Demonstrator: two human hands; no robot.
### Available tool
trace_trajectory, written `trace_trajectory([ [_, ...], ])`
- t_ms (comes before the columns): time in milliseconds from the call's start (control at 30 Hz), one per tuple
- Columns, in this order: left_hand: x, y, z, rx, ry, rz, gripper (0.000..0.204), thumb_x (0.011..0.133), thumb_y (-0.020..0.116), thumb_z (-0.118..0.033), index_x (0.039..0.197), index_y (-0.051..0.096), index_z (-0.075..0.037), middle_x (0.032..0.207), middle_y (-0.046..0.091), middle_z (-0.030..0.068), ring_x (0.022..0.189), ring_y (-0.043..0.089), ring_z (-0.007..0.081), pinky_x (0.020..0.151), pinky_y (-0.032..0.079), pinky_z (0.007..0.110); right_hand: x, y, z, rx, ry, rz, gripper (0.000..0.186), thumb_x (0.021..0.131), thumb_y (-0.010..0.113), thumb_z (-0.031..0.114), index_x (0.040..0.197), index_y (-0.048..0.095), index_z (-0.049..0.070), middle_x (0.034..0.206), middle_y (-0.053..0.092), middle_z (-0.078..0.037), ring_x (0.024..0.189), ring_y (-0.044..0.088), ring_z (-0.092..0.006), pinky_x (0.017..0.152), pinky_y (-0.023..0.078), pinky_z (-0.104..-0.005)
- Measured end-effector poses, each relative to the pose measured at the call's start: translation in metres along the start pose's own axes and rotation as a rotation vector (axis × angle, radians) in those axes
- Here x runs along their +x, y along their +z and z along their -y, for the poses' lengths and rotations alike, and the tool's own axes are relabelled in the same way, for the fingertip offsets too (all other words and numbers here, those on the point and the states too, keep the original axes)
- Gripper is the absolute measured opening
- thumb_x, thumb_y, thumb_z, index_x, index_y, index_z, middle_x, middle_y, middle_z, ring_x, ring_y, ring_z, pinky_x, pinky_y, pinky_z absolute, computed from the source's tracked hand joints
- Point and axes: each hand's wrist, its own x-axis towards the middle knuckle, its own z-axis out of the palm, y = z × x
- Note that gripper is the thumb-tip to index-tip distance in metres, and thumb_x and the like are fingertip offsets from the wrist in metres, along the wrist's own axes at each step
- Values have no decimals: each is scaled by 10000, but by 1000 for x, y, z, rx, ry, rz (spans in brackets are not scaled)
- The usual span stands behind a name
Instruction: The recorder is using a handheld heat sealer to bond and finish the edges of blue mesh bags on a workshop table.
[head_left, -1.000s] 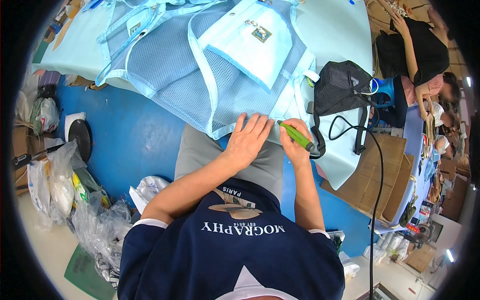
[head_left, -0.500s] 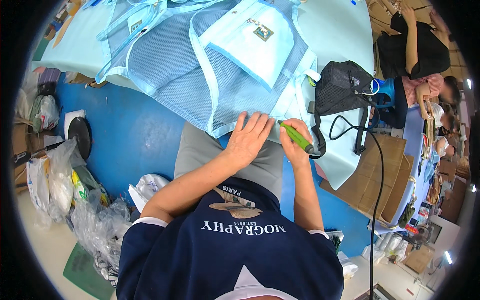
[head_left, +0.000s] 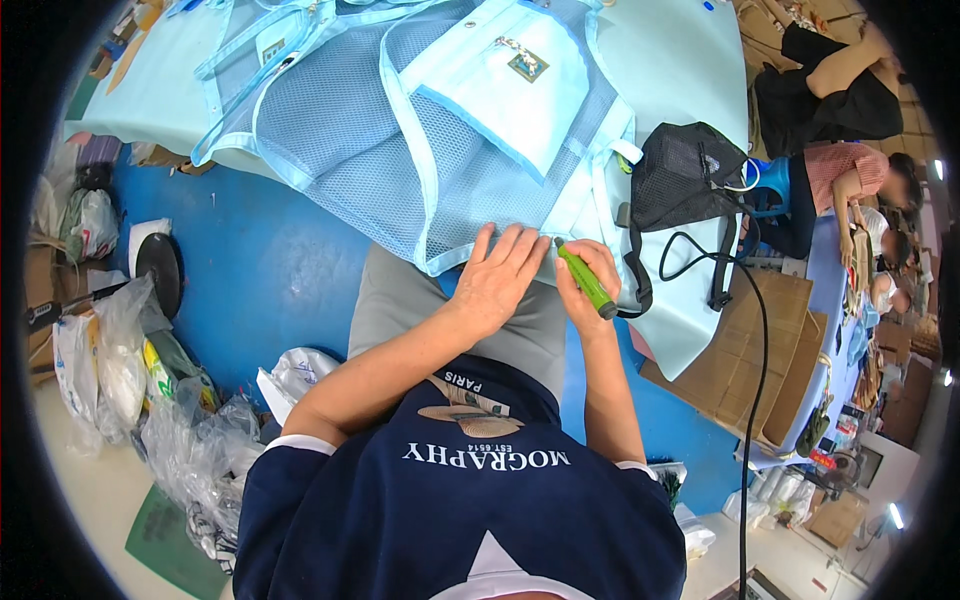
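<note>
A light-blue mesh piece point(head_left: 340, 150) with pale fabric binding and a smooth pocket panel point(head_left: 510, 90) bearing a small patch lies spread over the table, its near edge hanging toward my lap. My left hand point(head_left: 497, 280) rests flat on that near edge, fingers stretched out. Just to its right, my right hand point(head_left: 590, 280) grips a green marker pen point(head_left: 588, 280) with a dark end. The pen's tip points away from me, at the pale binding by my left fingertips. Whether it touches the fabric, I cannot tell.
A black mesh pouch point(head_left: 685, 175) with straps sits at the table's right side. A black cable point(head_left: 765, 330) runs down past my right arm. Flattened cardboard point(head_left: 740, 350) leans at right, plastic bags point(head_left: 125, 350) lie at left. Co-workers point(head_left: 850, 180) are at the upper right.
The pen has turned in my right hand, its back end swinging toward me and slightly left. My left hand and the mesh piece stay put. A co-worker in black has shifted posture.
</note>
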Motion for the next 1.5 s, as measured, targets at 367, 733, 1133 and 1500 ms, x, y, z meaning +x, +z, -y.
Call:
trace_trajectory([
  [367, 0, 1, 0, 11, 6, -20, 462, 779, 497, -107, 1233, 486, -26, 1194, 471, 104, 1146, 437, 253, 999, 278, 473, 0, 3, 3, -37, -40, -9, 240, 664, 696, -31, 885, 616, 12, 806, 640, -104, 780, 607, -281, 701, 490, -337],
  [733, 0, 0, 0, -7, 5, -10, 469, 773, 501, -106, 1234, 488, -24, 1193, 469, 102, 1145, 436, 252, 998, 278, 467, -1, 6, 8, -44, -6, -29, 222, 670, 695, -31, 873, 613, 8, 800, 640, -108, 765, 607, -289, 704, 490, -346],
  [1133, -1, 2, 0, -1, 7, -24, 469, 770, 501, -104, 1232, 489, -21, 1193, 472, 106, 1136, 443, 256, 991, 284, 473, -2, 7, 7, -68, 24, -36, 215, 680, 692, -20, 879, 614, 4, 808, 642, -111, 765, 604, -286, 696, 492, -346],
  [1500, -1, 2, -1, -19, 0, -39, 481, 755, 520, -81, 1231, 490, -21, 1183, 474, 106, 1137, 445, 257, 994, 281, 473, -3, 8, 6, -50, 9, -56, 217, 676, 694, -26, 875, 615, 7, 809, 640, -106, 762, 604, -274, 685, 492, -334],
])
